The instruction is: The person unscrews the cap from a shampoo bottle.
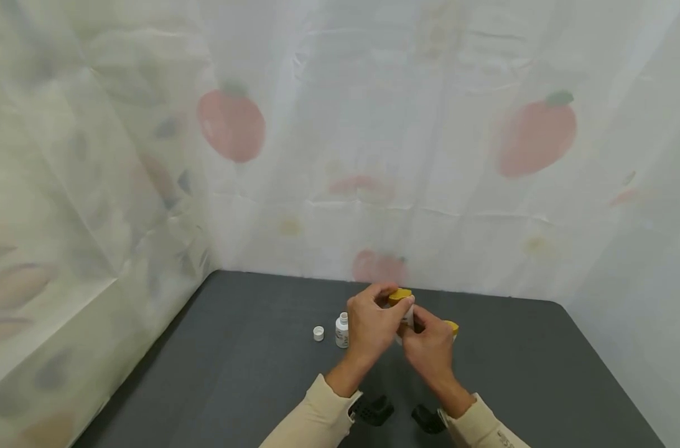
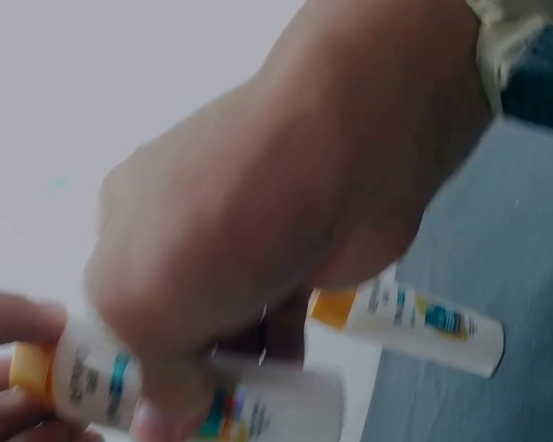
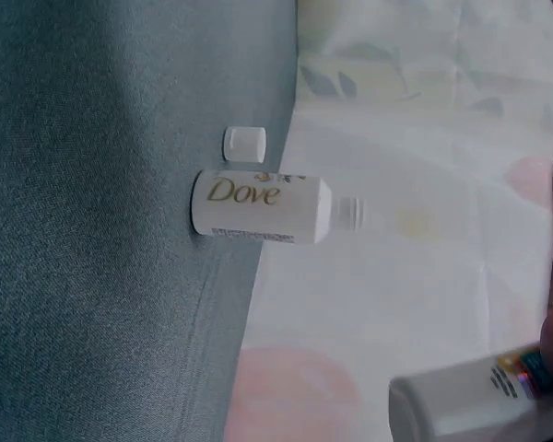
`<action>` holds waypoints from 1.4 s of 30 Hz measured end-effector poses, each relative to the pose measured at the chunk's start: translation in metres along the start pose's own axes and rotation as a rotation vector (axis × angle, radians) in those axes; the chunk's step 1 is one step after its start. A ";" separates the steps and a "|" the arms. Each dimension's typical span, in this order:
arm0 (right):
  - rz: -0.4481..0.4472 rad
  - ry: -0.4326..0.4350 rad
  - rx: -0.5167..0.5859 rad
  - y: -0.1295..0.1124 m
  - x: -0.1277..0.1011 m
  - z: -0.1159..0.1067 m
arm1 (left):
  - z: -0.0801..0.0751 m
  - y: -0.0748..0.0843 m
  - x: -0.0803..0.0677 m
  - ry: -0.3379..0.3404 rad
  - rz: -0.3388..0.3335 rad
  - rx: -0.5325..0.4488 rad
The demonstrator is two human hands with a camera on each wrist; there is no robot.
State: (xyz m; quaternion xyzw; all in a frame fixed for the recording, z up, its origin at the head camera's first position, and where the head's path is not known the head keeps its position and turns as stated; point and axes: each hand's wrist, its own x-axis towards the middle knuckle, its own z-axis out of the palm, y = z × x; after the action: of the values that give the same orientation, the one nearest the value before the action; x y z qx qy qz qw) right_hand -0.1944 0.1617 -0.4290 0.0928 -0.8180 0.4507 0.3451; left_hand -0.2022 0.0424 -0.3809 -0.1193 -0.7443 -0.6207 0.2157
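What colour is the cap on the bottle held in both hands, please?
Yellow cap; the head view shows it best.

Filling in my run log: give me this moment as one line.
left hand: grips yellow-capped bottle | right hand: holds same bottle | uncapped Dove bottle, white cap: standing on table

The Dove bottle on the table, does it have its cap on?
No. The Dove bottle shows a bare threaded neck, and the white cap lies beside it.

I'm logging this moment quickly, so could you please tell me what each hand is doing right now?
Left hand: grips the white bottle, fingers at its yellow cap.
Right hand: holds the same bottle lower down.
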 end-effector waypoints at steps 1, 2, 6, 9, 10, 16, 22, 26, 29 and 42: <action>-0.009 -0.005 0.010 0.001 0.000 -0.001 | -0.002 -0.001 0.002 -0.052 -0.004 -0.018; -0.021 -0.011 0.018 0.001 0.000 -0.002 | -0.004 -0.001 0.003 -0.107 -0.006 -0.041; -0.036 -0.050 0.042 0.001 0.000 -0.004 | -0.011 -0.003 0.009 -0.268 -0.010 -0.115; -0.019 -0.063 0.053 0.001 0.000 -0.003 | -0.013 -0.003 0.010 -0.280 -0.009 -0.116; -0.016 -0.062 0.056 0.000 0.000 -0.003 | -0.012 -0.003 0.009 -0.272 -0.010 -0.112; -0.039 -0.026 0.047 -0.003 0.000 -0.001 | -0.008 0.002 0.006 -0.188 0.021 -0.074; -0.089 0.006 0.012 -0.003 -0.002 0.001 | -0.003 0.004 0.001 -0.089 0.072 0.010; -0.117 -0.016 0.048 -0.005 -0.003 0.000 | -0.014 0.000 0.004 -0.205 0.074 -0.082; -0.089 -0.062 0.137 -0.009 -0.002 -0.006 | -0.030 -0.004 0.014 -0.413 0.075 -0.277; 0.007 -0.231 0.296 -0.016 -0.006 -0.020 | -0.053 -0.026 0.031 -0.843 0.057 -0.696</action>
State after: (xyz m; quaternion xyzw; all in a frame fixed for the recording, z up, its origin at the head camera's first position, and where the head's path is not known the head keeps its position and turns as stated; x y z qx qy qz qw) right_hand -0.1730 0.1675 -0.4149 0.1909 -0.7773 0.5536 0.2300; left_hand -0.2317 -0.0175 -0.3814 -0.4420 -0.5134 -0.7227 -0.1366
